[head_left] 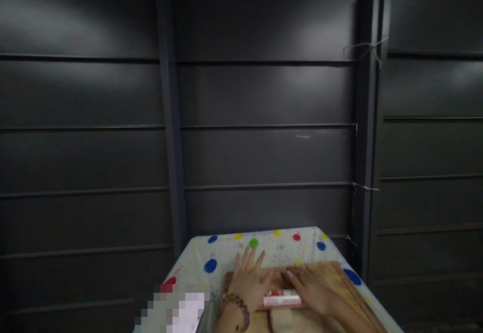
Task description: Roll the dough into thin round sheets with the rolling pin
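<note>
At the bottom of the head view my left hand (247, 281) lies flat with fingers spread on a wooden board (335, 272). A beaded bracelet (237, 307) circles its wrist. My right hand (315, 288) rests palm down on the board too, its fingers over the right end of a red and white cylinder (281, 299) that lies on its side between both hands. Pale dough-like material (287, 320) shows just below the cylinder, cut off by the frame edge.
The board sits on a table covered by a white cloth with coloured dots (226, 250). Dark grey metal panel walls (264, 121) with upright posts (171, 121) stand close behind. A blurred patch (169, 308) is at the lower left.
</note>
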A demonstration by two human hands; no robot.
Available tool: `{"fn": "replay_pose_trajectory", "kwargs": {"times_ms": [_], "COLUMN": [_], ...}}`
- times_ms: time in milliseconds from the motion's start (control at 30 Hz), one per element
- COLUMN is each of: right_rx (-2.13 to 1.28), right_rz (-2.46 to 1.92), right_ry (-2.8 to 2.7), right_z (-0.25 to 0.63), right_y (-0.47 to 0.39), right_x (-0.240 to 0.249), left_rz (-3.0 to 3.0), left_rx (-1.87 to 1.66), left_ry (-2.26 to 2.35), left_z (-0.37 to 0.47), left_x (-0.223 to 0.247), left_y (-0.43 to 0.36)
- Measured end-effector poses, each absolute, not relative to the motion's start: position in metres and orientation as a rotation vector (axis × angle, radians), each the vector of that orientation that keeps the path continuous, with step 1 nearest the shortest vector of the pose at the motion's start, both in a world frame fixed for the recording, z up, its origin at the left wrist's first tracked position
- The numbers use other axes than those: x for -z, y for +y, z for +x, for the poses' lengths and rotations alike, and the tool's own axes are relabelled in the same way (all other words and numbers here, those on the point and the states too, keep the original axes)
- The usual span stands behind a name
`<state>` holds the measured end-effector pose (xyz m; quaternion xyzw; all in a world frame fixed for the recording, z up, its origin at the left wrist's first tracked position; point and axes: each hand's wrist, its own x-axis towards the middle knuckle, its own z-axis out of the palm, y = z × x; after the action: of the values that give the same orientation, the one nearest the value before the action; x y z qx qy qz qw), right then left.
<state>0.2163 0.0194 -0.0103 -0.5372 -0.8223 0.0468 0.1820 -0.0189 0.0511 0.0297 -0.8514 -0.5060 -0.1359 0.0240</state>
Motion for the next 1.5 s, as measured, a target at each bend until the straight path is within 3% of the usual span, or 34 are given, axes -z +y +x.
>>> {"fn": "replay_pose_trajectory", "kwargs": {"times_ms": [267,467,1100,1500], "right_rx": [-0.008,0.081,0.439,0.42], "right_rz": [-1.653,-1.724,-1.406,-1.306], "right_ry": [-2.467,-2.229,-2.186,-2.072], "right_z": [0.211,0.205,0.202,0.203], "right_y": [0.048,0.045,-0.023,-0.059], "right_x": [-0.005,0.004,0.022,0.022], "left_rz": [-2.595,-2.534,-2.507,-2.372], "left_rx": [0.427,0.445,0.63,0.66], "left_ry": [-1.659,-1.685,-1.558,-1.044], "left_z": [-0.018,-0.015,-0.019,-0.041], "left_x": [-0.028,-0.024,-0.014,0.02], "left_y": [0.073,0.073,0.006,-0.003]}}
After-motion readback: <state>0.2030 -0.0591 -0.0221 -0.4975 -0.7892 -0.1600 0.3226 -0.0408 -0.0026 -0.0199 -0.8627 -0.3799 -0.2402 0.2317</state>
